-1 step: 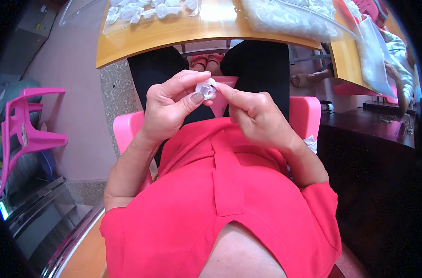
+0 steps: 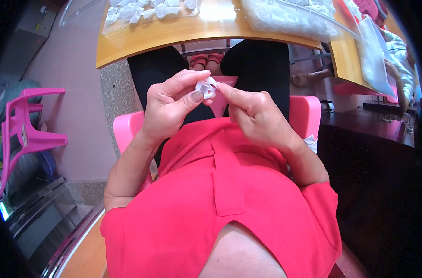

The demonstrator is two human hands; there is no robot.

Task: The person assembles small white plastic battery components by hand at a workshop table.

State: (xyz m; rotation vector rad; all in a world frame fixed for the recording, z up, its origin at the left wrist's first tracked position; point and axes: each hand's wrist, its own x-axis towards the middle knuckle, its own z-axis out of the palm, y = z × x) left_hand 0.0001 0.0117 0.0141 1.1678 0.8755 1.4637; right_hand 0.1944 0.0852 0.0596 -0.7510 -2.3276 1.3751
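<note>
White plastic piece pinched between left hand and right hand, below table edge.

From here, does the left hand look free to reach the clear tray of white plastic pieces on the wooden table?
Probably not yet: the left hand is pinching a small white plastic piece; otherwise nothing blocks the tray.

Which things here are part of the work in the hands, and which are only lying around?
In the work:
- small white round plastic part, pinched by left hand and right hand
- clear tray of similar white plastic parts on the yellow wooden table
- clear bag of white parts

Lying about:
- empty pink plastic chair at left
- dark cabinet at right
</note>
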